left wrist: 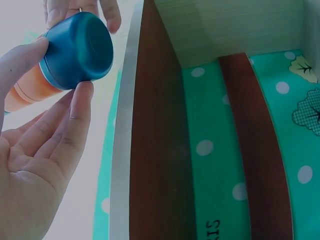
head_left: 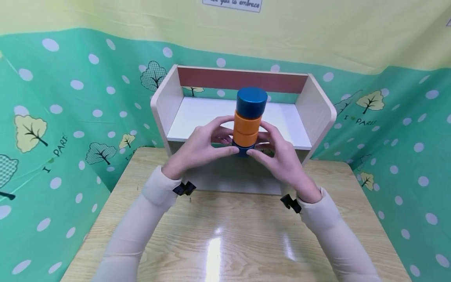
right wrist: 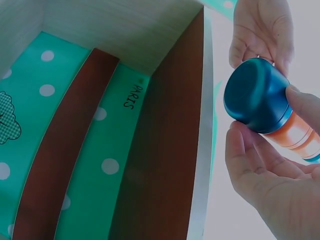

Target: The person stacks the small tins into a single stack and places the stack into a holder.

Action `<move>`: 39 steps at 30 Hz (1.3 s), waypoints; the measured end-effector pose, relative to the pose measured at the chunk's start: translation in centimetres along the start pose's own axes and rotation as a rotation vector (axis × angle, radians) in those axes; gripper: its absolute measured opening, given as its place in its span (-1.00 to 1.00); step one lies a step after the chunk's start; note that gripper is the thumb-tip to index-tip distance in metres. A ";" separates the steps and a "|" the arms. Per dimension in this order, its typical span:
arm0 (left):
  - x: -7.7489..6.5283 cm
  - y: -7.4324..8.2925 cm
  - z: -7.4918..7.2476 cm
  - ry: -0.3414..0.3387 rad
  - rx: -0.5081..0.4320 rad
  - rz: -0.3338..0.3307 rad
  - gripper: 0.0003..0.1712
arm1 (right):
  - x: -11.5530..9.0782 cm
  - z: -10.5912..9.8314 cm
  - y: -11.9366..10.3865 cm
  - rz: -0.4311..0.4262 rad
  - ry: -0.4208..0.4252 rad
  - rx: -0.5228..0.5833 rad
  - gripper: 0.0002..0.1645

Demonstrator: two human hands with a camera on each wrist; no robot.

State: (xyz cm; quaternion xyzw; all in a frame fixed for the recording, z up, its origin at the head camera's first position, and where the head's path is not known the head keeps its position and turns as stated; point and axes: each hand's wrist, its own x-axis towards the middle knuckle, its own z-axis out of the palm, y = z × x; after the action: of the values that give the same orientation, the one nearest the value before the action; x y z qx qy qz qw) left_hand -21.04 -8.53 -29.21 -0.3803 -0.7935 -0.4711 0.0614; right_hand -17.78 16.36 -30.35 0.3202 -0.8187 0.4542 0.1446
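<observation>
An upright cylindrical container [head_left: 246, 127] has a wide dark blue top, a grooved orange middle and a dark blue lower end. The thumb and fingers of my left hand [head_left: 203, 147] grip its lower end from the left. From the right, my right hand [head_left: 280, 156] grips the same end, with the two thumbs near each other at the front. Both wrist views look up at the smooth blue underside: the container's blue end [left wrist: 80, 50] sits between the fingertips in the left view, and the blue end [right wrist: 257, 95] likewise in the right view.
Just behind the hands stands a white two-level shelf [head_left: 197, 117] with side panels and a reddish-brown back rail [head_left: 243, 80]. It rests on a glossy wooden table [head_left: 246, 235]. A green-and-yellow patterned curtain [head_left: 105, 74] surrounds the back and sides.
</observation>
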 end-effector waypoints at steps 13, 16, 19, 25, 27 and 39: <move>1.2 -0.7 -0.2 -0.006 -0.021 -0.061 -0.13 | 1.1 -0.3 0.9 0.011 -0.011 -0.005 -0.05; 1.4 -0.9 -0.3 -0.007 -0.012 -0.069 -0.14 | 1.4 -0.3 1.0 0.030 -0.012 -0.010 -0.06; 1.6 -1.2 -0.3 -0.007 -0.012 -0.074 -0.15 | 1.7 -0.3 1.2 0.048 -0.013 -0.012 -0.07; 2.0 -1.6 -0.3 -0.002 -0.010 -0.085 -0.17 | 2.2 -0.2 1.6 0.060 -0.010 -0.010 -0.07; 2.1 -1.7 -0.3 0.002 -0.010 -0.092 -0.17 | 2.3 -0.2 1.7 0.066 -0.009 -0.010 -0.07; 2.5 -2.1 -0.2 0.008 -0.032 -0.100 -0.19 | 2.8 0.0 2.1 0.060 -0.002 -0.036 -0.05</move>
State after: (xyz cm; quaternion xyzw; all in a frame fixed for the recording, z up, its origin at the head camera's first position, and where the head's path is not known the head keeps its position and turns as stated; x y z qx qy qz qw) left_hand -24.24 -7.91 -29.43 -0.3392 -0.8036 -0.4879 0.0350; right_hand -21.27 16.10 -30.20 0.2934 -0.8362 0.4430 0.1358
